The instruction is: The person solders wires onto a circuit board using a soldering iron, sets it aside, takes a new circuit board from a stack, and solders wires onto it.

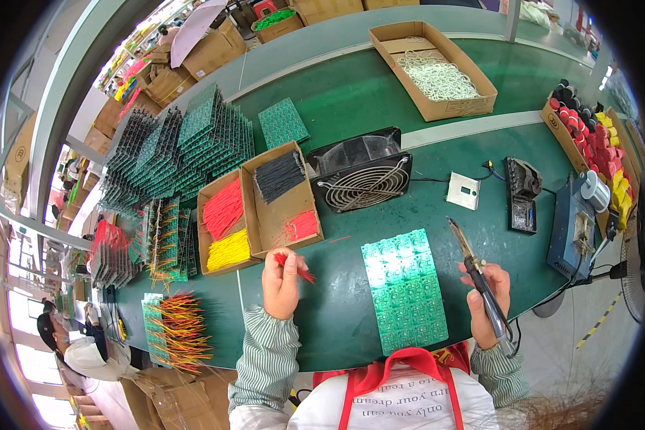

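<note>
my left hand is pinched on red wires, right hand curled round the soldering iron. green board at the desk's near edge looks unwired; wired boards by its near left corner seem done.

Circuit panel on table, between left hand and right hand | wires in left hand | soldering iron in right hand | wire boxes behind left hand | fan just right of wire boxes | board stacks left of fan | soldering station far right
</note>
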Motion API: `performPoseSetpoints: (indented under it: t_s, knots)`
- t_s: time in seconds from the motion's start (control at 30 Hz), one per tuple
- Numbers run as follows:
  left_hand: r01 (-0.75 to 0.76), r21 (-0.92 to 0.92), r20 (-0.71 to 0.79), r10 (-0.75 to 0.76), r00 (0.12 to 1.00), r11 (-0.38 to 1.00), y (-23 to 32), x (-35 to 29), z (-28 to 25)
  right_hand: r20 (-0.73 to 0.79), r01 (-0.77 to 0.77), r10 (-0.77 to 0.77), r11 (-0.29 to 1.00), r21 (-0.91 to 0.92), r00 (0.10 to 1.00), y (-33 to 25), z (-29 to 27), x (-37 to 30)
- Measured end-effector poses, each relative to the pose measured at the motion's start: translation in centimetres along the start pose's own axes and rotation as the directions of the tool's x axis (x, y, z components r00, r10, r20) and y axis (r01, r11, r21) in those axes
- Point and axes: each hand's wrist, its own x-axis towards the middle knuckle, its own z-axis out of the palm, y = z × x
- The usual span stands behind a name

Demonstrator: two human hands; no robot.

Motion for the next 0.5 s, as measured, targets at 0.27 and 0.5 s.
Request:
performPoseSetpoints:
  t_s: [0.27, 0.5]
  knots:
    - [0.036, 0.028, 0.031, -0.037, 0.999, 0.999, 0.2, -0.4, 0.4, -0.030, -0.006, 0.007, 1.000, 0.005, 1.000, -0.7, -0.4, -0.5]
    - [-0.062, 0.094, -0.018, 0.063, 0.998, 0.994, 0.7, -0.9, 0.4, -0.011, -0.045, 0.045, 0.999, 0.000, 0.999, -2.7, -2.0, -0.3]
